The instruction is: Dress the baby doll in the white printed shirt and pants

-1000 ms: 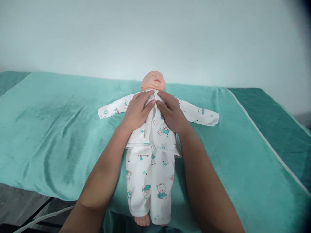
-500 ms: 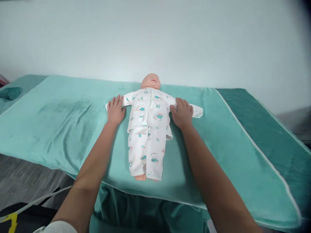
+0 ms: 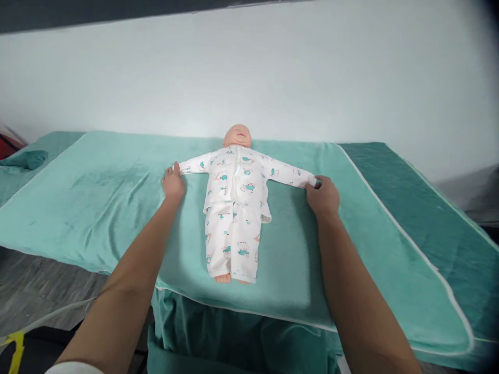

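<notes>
A baby doll (image 3: 237,136) lies on its back on a green sheet, head toward the wall. It wears a white printed shirt (image 3: 237,176) with both sleeves spread sideways, and matching trousers (image 3: 233,241) with its feet showing at the hems. My left hand (image 3: 173,183) is closed at the cuff of the sleeve on the left, fingers pinching its end. My right hand (image 3: 323,196) pinches the cuff of the other sleeve (image 3: 292,174) between thumb and fingers. The doll's hands do not show.
The green sheet (image 3: 117,182) with pale edging covers the bed, with a darker green cover (image 3: 409,192) at the right. A white wall (image 3: 249,72) stands right behind. Green cloth (image 3: 234,337) hangs at the front edge. At lower left are a pale cable (image 3: 58,313) and grey floor.
Both hands have slid outward, from lying flat along the sleeves to gripping the cuffs. The sleeve on the right is now stretched out straight. The view has tilted slightly upward.
</notes>
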The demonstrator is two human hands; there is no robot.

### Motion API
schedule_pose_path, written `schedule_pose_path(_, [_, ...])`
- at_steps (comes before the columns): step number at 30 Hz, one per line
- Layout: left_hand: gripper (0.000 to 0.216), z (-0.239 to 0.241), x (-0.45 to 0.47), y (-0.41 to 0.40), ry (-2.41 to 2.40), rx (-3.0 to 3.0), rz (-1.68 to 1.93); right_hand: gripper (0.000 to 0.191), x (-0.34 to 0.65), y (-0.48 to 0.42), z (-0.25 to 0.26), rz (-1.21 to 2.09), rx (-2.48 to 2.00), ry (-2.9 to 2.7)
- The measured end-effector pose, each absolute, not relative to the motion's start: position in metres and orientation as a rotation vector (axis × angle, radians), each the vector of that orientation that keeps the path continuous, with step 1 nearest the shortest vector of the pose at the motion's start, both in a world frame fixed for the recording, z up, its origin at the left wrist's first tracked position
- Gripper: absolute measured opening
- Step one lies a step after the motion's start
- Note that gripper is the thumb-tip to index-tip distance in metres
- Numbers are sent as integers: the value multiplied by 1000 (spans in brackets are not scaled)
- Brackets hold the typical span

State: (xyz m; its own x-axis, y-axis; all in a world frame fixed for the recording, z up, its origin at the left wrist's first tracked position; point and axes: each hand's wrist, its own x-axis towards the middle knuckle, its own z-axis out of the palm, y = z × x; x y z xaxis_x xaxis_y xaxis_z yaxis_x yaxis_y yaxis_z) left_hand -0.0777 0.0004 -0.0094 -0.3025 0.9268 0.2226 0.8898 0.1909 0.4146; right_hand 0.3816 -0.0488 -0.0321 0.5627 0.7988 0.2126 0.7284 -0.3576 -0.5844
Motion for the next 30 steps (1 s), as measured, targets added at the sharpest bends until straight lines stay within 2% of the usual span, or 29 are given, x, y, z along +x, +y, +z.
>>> schedule_pose_path(5, [70, -15, -90, 10, 2342, 1704, 1023, 43, 393, -37, -37, 145, -2008, -1003])
schedule_pose_path(10, [60, -19, -95, 11, 2387, 1553, 1221, 46, 390, -32, -41, -7, -1954, -987])
schedule_pose_path(14, [49, -21, -95, 14, 2327, 1392, 1456, 51, 374, -32, -42, -212, -1790, -1195])
schedule_pose_path(20, [32, -18, -93, 14, 2464, 1402, 1336, 48, 349, -35, -32, -8, -1708, -1618])
schedule_pose_path(30, [26, -18, -94, 12, 2327, 1173, 1627, 50, 348, -31, -27, 103, -1826, -1713])
